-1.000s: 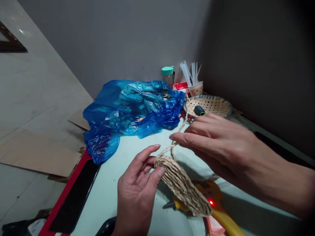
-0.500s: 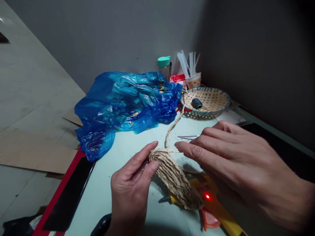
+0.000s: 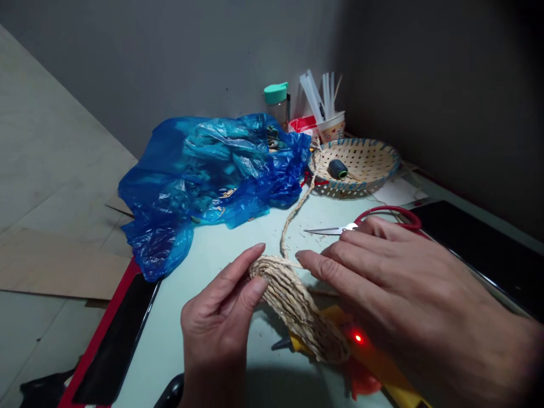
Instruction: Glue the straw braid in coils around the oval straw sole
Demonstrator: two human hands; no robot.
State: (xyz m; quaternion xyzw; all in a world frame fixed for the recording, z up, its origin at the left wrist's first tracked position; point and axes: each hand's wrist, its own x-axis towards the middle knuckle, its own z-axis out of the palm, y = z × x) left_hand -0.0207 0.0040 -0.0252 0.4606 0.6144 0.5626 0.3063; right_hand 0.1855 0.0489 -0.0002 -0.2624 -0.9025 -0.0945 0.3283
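My left hand [image 3: 219, 326] pinches the upper left end of an oblong coil of twisted straw rope [image 3: 293, 306] between thumb and fingers. The coil slants down to the right. My right hand [image 3: 399, 289] is just right of the coil's top, with a pale strand of the rope running to its fingertips. Its thumb is hidden. Behind the coil, a length of straw rope [image 3: 293, 218] runs up toward the basket. Below the right hand lies a yellow glue gun [image 3: 382, 368] with a red light on, partly covered by the coil. Red-handled scissors [image 3: 329, 231] lie beyond the right knuckles.
A crumpled blue plastic bag [image 3: 212, 170] covers the back left of the pale table [image 3: 170, 317]. At the back right are a woven basket [image 3: 378, 161] holding a dark thread spool [image 3: 338, 169], a paper cup [image 3: 332, 130] of glue sticks and a green-lidded jar [image 3: 276, 105].
The view has shifted slightly, and the scissors' red handles now show past my right hand. My right hand has moved a little left with the strand; my left hand keeps its pinch.
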